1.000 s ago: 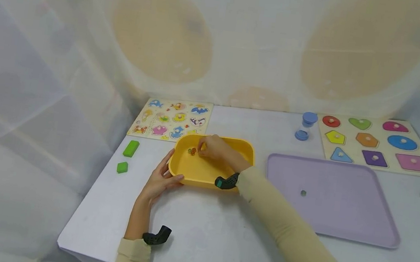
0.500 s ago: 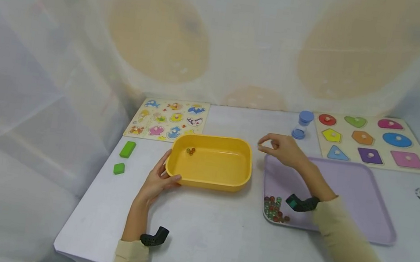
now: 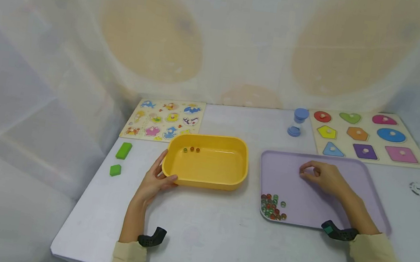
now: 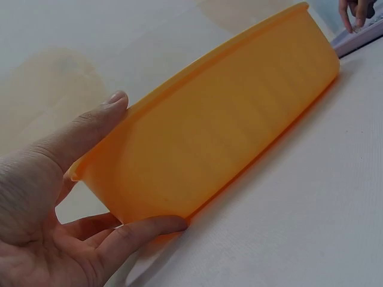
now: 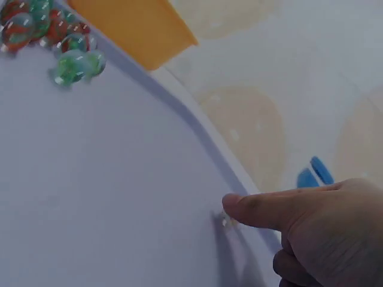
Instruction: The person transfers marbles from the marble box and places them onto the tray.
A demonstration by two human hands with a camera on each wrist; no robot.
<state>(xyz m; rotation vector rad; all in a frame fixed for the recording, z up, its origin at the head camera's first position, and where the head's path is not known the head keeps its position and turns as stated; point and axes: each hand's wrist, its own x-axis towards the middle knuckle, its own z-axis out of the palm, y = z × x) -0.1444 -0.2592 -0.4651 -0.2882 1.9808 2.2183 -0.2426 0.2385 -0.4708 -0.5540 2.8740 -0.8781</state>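
My left hand [image 3: 151,185] grips the near left corner of a yellow plastic tub [image 3: 203,182]. In the left wrist view its thumb lies along the rim and its other fingers are low against the wall. Inside the tub are a greenish marble [image 3: 185,150] and two reddish ones [image 3: 194,149]. Over the lilac tray [image 3: 291,177], my right hand [image 3: 325,177] pinches with thumb and forefinger. A small glassy marble [image 5: 227,221] shows under the thumb in the right wrist view, mostly hidden. Several red and green marbles [image 3: 272,208] are gathered in the tray's near left corner.
A sea-animal puzzle board [image 3: 163,120] lies behind the tub, and a shapes puzzle board [image 3: 368,136] behind the tray. Between them stands a blue-capped sand timer [image 3: 298,123]. Two green blocks [image 3: 123,150] lie at left, a black-and-white disc [image 3: 419,189] at right.
My right hand has moved from inside the tub rightward to over the tray. The marbles in the tub have spread into a row. My left hand keeps its hold.
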